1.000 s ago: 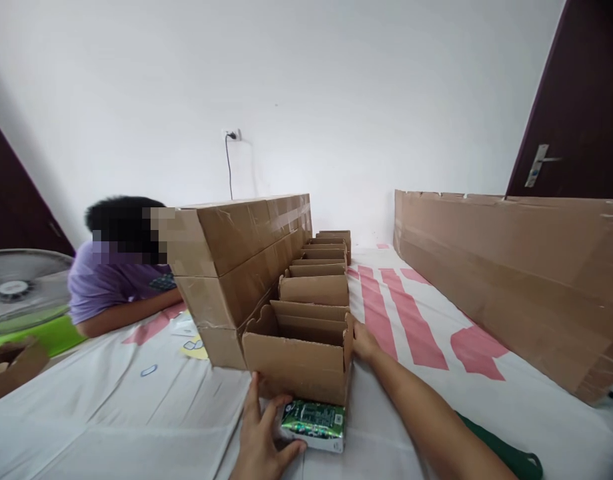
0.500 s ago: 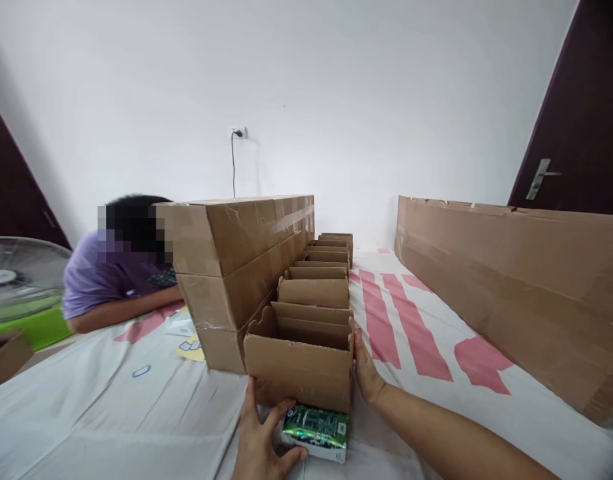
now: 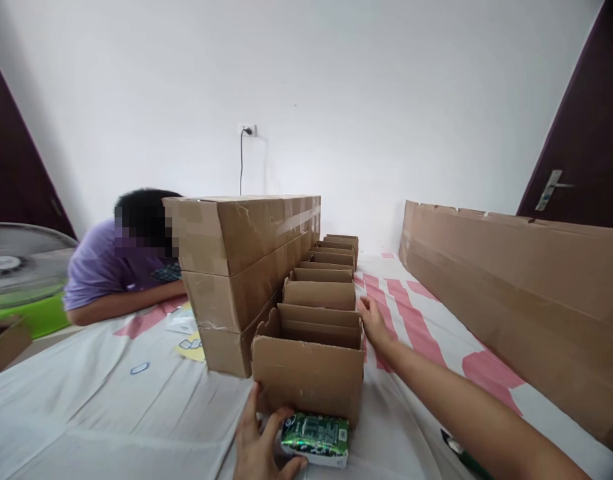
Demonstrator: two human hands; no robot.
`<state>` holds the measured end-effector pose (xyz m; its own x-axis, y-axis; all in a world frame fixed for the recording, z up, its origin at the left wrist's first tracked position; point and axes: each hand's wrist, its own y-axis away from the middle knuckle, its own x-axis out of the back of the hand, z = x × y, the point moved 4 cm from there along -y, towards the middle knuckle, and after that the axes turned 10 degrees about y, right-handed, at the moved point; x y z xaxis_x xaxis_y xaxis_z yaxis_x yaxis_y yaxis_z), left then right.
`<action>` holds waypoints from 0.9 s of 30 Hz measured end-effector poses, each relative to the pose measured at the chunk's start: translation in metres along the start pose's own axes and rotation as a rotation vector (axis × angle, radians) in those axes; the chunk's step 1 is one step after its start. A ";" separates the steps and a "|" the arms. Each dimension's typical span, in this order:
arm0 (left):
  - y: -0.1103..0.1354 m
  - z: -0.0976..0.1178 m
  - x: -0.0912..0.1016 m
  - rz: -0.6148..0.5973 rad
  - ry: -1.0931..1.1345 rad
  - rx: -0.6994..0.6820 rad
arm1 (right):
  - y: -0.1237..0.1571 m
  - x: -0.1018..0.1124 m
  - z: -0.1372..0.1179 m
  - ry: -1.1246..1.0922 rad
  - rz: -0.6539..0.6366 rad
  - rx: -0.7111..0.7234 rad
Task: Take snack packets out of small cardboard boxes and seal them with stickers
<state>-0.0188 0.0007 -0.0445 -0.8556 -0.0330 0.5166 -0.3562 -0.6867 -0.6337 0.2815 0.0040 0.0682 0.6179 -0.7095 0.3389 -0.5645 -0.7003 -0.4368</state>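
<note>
An open small cardboard box (image 3: 306, 377) stands nearest me, first in a row of several open boxes (image 3: 326, 267) running away along a stack of long closed cartons (image 3: 236, 267). My left hand (image 3: 259, 443) rests on the cloth at the box's front, its fingers touching a shiny green packet (image 3: 316, 437) lying flat there. My right hand (image 3: 374, 321) reaches along the box's right side, fingers spread, at its far right corner and beside the second box (image 3: 319, 293).
A white cloth with pink patches (image 3: 136, 407) covers the surface. A long flat carton (image 3: 526, 293) stands on edge at the right. Another person in a purple shirt (image 3: 106, 270) leans on the surface at left, near a fan (image 3: 16, 263). Doors flank the room.
My right hand has slid from the near box's right side farther back to its far corner. My view has shifted slightly left and down. The left hand stays by the green packet.
</note>
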 end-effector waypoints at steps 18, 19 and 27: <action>0.003 -0.004 -0.019 -0.044 0.017 0.048 | -0.145 -0.039 -0.041 1.027 -0.609 0.330; 0.002 -0.003 -0.019 -0.060 0.023 0.057 | -0.147 -0.036 -0.042 1.046 -0.621 0.329; -0.008 0.001 -0.022 -0.189 0.106 0.172 | -0.137 -0.025 -0.043 1.082 -0.541 0.275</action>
<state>0.0033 0.0064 -0.0504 -0.8177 0.1779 0.5475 -0.4522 -0.7871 -0.4195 0.3203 0.1146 0.1553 -0.1070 -0.1266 0.9862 -0.1634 -0.9761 -0.1430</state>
